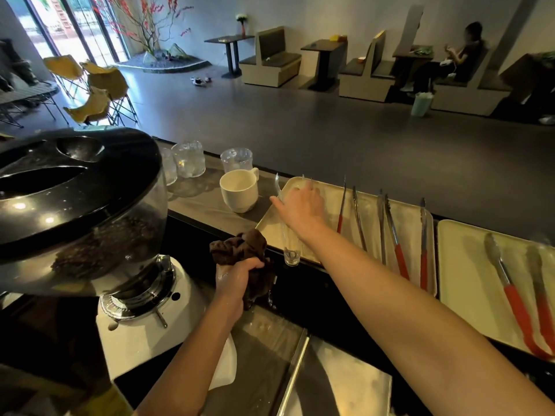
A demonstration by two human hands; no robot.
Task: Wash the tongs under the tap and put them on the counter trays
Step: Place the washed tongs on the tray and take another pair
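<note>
On two trays (368, 207) lie four red-handled tongs (401, 261); right hand (300, 209) holds clear tongs (278, 187).

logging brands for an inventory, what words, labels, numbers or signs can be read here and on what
No text can be read anywhere in this view.
Coffee grinder: no brand or label shows.
Cream mug: plain.
Trays and tongs: no markings visible.
Brown cloth: plain.
Things on the far tables: too small to tell.
</note>
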